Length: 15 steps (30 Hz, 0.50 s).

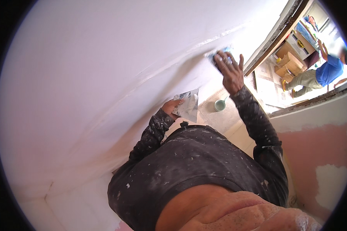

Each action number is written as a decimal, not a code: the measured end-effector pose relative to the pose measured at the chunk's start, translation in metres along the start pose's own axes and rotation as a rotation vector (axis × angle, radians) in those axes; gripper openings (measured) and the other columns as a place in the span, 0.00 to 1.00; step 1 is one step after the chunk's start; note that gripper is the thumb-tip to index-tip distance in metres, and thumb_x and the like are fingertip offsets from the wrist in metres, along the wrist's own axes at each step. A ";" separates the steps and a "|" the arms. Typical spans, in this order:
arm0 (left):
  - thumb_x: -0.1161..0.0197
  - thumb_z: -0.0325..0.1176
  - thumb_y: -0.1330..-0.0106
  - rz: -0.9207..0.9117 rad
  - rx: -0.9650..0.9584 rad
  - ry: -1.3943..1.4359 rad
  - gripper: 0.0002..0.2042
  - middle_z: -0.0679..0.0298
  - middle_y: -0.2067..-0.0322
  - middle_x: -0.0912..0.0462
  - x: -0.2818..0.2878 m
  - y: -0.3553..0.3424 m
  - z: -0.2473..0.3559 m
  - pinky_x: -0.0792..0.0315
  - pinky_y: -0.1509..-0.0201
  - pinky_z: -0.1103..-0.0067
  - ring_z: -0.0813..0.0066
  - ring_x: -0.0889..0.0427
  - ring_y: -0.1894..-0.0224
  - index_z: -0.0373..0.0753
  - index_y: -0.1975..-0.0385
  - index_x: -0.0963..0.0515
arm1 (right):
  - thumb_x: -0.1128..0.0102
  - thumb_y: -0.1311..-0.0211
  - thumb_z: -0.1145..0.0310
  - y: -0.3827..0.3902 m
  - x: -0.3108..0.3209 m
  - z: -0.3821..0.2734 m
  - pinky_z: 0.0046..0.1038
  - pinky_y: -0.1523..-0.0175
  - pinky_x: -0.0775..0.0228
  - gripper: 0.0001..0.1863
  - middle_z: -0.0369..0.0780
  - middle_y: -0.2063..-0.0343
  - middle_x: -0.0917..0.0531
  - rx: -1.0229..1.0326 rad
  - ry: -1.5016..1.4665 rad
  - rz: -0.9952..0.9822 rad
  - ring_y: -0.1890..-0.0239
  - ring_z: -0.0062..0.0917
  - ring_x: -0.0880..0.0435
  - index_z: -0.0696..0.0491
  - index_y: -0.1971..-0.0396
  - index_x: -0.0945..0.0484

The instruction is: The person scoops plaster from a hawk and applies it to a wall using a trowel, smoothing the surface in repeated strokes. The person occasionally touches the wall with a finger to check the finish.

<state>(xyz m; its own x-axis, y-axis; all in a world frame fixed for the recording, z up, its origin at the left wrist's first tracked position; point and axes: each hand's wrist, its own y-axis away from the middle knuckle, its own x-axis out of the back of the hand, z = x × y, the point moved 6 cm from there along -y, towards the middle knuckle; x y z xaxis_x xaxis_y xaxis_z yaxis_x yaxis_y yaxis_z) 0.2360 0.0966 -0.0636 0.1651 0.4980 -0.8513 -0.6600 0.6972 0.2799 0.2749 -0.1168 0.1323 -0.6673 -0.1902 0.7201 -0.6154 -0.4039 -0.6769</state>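
Observation:
My left hand (169, 107) grips a wide, flat scraper blade (189, 106) with smeared pale residue, held low near the white wall (85, 65). Higher up, my right hand (231, 75) presses a flat tool with blue markings (214, 56) on the wall, just below a raised streak of filler; its fingers cover much of that tool, so its exact kind is unclear. Both dark sleeves are spattered with white. A pale green container (219, 104) sits on the floor below, between my hands.
At upper right is a doorway with a wooden frame (273, 38). Beyond it a person in blue (327, 71) stands by stacked cardboard boxes (287, 65). A partly painted pink and white wall (308, 142) is at my right; pale floor tiles (237, 136) lie below.

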 end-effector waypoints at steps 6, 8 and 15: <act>0.39 0.32 0.36 0.018 -0.007 0.012 0.18 0.53 0.55 0.19 -0.014 0.002 -0.001 0.23 0.46 0.63 0.59 0.17 0.54 0.31 0.48 0.28 | 0.55 0.45 0.85 -0.039 -0.024 0.025 0.54 0.26 0.70 0.39 0.35 0.32 0.38 -0.008 -0.091 0.049 0.28 0.32 0.44 0.42 0.32 0.42; 0.39 0.32 0.36 0.077 -0.003 0.033 0.19 0.53 0.55 0.19 0.001 0.001 -0.003 0.23 0.47 0.63 0.59 0.17 0.54 0.31 0.48 0.29 | 0.54 0.47 0.87 -0.030 -0.025 0.022 0.55 0.27 0.68 0.39 0.35 0.34 0.34 -0.009 -0.105 -0.016 0.29 0.32 0.42 0.42 0.33 0.39; 0.39 0.31 0.35 0.013 -0.048 0.010 0.19 0.53 0.54 0.19 -0.012 0.005 0.001 0.22 0.47 0.64 0.60 0.18 0.53 0.31 0.47 0.30 | 0.52 0.45 0.85 -0.014 -0.005 0.028 0.56 0.27 0.67 0.34 0.34 0.36 0.30 -0.028 -0.062 0.050 0.32 0.31 0.37 0.43 0.37 0.33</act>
<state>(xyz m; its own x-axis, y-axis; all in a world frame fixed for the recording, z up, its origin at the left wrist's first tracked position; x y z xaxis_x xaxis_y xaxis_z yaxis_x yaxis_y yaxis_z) 0.2317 0.0943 -0.0519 0.1496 0.5013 -0.8522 -0.6962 0.6654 0.2693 0.2989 -0.1350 0.1425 -0.6705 -0.2651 0.6930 -0.5941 -0.3676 -0.7155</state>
